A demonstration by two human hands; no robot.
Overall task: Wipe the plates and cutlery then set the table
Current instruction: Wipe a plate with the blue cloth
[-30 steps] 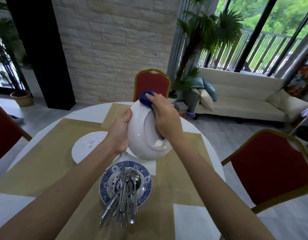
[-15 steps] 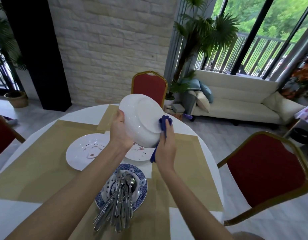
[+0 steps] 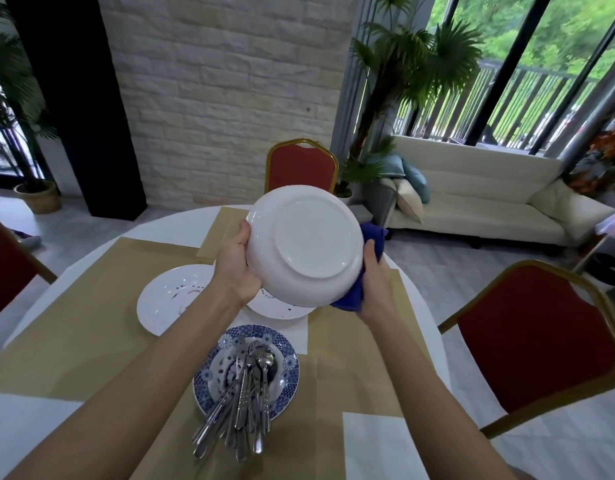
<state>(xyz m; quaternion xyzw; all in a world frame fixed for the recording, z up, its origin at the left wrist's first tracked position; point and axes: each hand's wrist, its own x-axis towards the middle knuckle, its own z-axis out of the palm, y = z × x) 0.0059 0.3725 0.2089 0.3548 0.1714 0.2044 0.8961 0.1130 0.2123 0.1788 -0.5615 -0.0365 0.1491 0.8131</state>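
I hold a white plate (image 3: 304,245) up above the table with its underside facing me. My left hand (image 3: 235,265) grips its left rim. My right hand (image 3: 377,285) holds a blue cloth (image 3: 351,296) against the plate's right edge and far side; the fingers are hidden behind the plate. Below lie two white plates with dark smears, one at the left (image 3: 171,299) and one (image 3: 282,308) partly under the raised plate. Nearer me, a blue patterned plate (image 3: 285,372) carries a pile of several pieces of cutlery (image 3: 243,407).
The round white table (image 3: 32,431) is covered with tan placemats (image 3: 88,323). Red chairs with gold frames stand at the far side (image 3: 301,164), at the right (image 3: 538,341) and at the left edge (image 3: 5,265). A cream sofa (image 3: 479,202) and potted palms stand beyond.
The plate has been turned so its underside faces me and raised a little. My right hand with the cloth has slid from the plate's top edge round to its right side.
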